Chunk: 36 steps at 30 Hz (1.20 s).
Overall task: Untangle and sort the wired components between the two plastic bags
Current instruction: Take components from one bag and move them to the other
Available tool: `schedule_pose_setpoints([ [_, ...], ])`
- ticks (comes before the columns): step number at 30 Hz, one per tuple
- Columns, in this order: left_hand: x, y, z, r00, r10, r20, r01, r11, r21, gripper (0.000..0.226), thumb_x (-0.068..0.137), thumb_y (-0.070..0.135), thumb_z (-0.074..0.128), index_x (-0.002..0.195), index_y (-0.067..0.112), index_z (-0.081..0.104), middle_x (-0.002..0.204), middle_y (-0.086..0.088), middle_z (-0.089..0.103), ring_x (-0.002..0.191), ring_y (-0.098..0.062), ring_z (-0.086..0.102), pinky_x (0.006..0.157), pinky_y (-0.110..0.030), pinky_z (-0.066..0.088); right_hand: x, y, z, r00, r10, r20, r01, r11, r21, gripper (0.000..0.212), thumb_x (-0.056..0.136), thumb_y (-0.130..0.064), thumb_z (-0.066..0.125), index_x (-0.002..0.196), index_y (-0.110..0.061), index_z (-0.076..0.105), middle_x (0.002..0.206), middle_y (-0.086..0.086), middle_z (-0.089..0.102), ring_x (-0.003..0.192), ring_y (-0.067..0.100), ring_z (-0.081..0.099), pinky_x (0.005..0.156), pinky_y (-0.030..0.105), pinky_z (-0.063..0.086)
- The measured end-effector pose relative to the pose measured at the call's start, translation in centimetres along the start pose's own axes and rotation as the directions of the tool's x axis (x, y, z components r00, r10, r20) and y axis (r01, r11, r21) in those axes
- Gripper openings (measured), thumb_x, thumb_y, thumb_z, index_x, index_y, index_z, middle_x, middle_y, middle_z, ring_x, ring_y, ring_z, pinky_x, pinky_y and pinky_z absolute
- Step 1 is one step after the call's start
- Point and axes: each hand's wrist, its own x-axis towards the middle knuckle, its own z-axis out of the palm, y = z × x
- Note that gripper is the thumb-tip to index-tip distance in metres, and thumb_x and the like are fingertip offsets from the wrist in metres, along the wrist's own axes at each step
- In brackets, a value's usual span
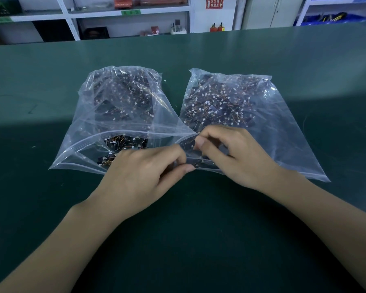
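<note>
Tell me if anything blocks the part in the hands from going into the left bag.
Nothing visible does. The left hand and right hand pinch a small black part between the two bags. The left bag lies right beside it with its mouth gaping open toward the person; only the left hand itself sits between.

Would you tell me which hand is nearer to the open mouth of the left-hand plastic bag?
Left. The left hand rests at the open mouth of the left bag, over its spilled components. The right hand sits beside it, at the right bag, both pinching a small black component.
</note>
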Motion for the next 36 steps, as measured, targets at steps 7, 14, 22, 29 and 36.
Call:
schedule_pose_setpoints([
  [7, -0.3, 0.1, 0.9, 0.996, -0.086, -0.014, 0.084, 0.989, -0.121, 0.019, 0.105, 0.048, 0.053, 0.101, 0.030, 0.057, 0.070, 0.019, 0.048, 0.062, -0.005, 0.044, 0.052, -0.030, 0.046, -0.1, -0.7, 0.4, 0.997, 0.001, 0.071, -0.015, 0.979, 0.202, 0.033, 0.111, -0.035, 0.052, 0.093, -0.023, 0.076, 0.073, -0.011, 0.065, 0.067, 0.011, 0.059, 0.065, 0.024, 0.043],
  [14, -0.3, -0.2, 1.0, 0.987, -0.148, -0.057, 0.135, 0.974, -0.184, 0.018, 0.106, 0.044, 0.056, 0.101, 0.027, 0.060, 0.067, 0.014, 0.052, 0.059, -0.008, 0.048, 0.056, -0.019, 0.039, 0.2, -0.5, 0.3, 1.000, -0.010, -0.011, 0.012, 0.985, 0.170, 0.019, 0.105, -0.029, 0.065, 0.095, -0.016, 0.075, 0.086, -0.006, 0.068, 0.081, 0.019, 0.064, 0.074, 0.033, 0.051],
  [22, -0.1, 0.0, 1.0, 0.932, -0.343, -0.118, 0.270, 0.873, -0.407, 0.012, 0.106, 0.036, 0.059, 0.100, 0.025, 0.059, 0.071, 0.006, 0.062, 0.062, -0.017, 0.059, 0.059, -0.025, 0.044, 0.0, -0.8, 0.4, 1.000, -0.014, 0.015, 0.011, 0.977, 0.213, 0.035, 0.108, -0.036, 0.057, 0.083, -0.015, 0.069, 0.073, -0.008, 0.063, 0.068, 0.009, 0.056, 0.064, 0.018, 0.040],
  [29, -0.1, 0.0, 1.0, 0.905, -0.417, -0.082, 0.328, 0.808, -0.489, 0.016, 0.106, 0.034, 0.061, 0.095, 0.024, 0.060, 0.069, 0.002, 0.062, 0.060, -0.019, 0.057, 0.057, -0.020, 0.042, -0.2, -1.2, 0.1, 0.996, -0.084, 0.006, 0.079, 0.962, 0.262, 0.025, 0.107, -0.030, 0.061, 0.100, -0.011, 0.074, 0.084, -0.008, 0.070, 0.076, 0.016, 0.066, 0.068, 0.027, 0.049],
  [36, 0.0, 0.1, 1.2, 0.888, -0.458, -0.042, 0.355, 0.741, -0.570, 0.021, 0.107, 0.043, 0.057, 0.093, 0.028, 0.057, 0.071, 0.000, 0.063, 0.058, -0.017, 0.055, 0.058, -0.021, 0.043, 0.0, -0.9, 0.5, 0.986, -0.164, -0.012, 0.164, 0.972, 0.169, 0.012, 0.101, -0.017, 0.072, 0.091, -0.011, 0.074, 0.079, -0.008, 0.067, 0.073, 0.014, 0.062, 0.067, 0.026, 0.048],
])
